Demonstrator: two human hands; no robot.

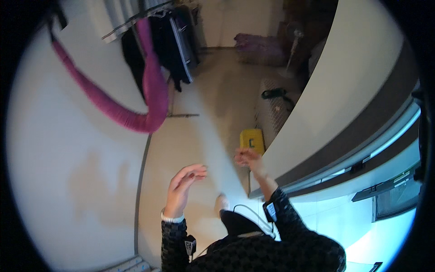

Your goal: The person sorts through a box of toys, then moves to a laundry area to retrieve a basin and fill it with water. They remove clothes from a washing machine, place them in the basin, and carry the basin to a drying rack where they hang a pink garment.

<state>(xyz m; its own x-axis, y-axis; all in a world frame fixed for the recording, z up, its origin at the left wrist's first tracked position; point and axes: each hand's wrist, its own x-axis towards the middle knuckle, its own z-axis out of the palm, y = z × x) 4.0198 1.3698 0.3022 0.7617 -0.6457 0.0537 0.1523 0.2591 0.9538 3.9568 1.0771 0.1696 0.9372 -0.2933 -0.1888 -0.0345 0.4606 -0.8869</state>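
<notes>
My left hand (185, 185) is raised at waist height above the pale floor (176, 146), its fingers curved and holding nothing. To its right, my right hand (250, 161) is also lifted with loosely bent fingers and nothing visible in it; it is slightly blurred. From my view the right fingers overlap the lower edge of a yellow case (251, 139) with a dark handle, standing on the floor beyond. A light-coloured shoe (222, 203) shows below, between my forearms.
Long pink fabric (119, 114) droops between the left wall and a garment rack of dark clothes (170, 44). A wall edge with dark trim (340, 146) rises close on my right. Farther back are a purple bundle (258, 49), a standing fan (294, 47) and a patterned mat (270, 112).
</notes>
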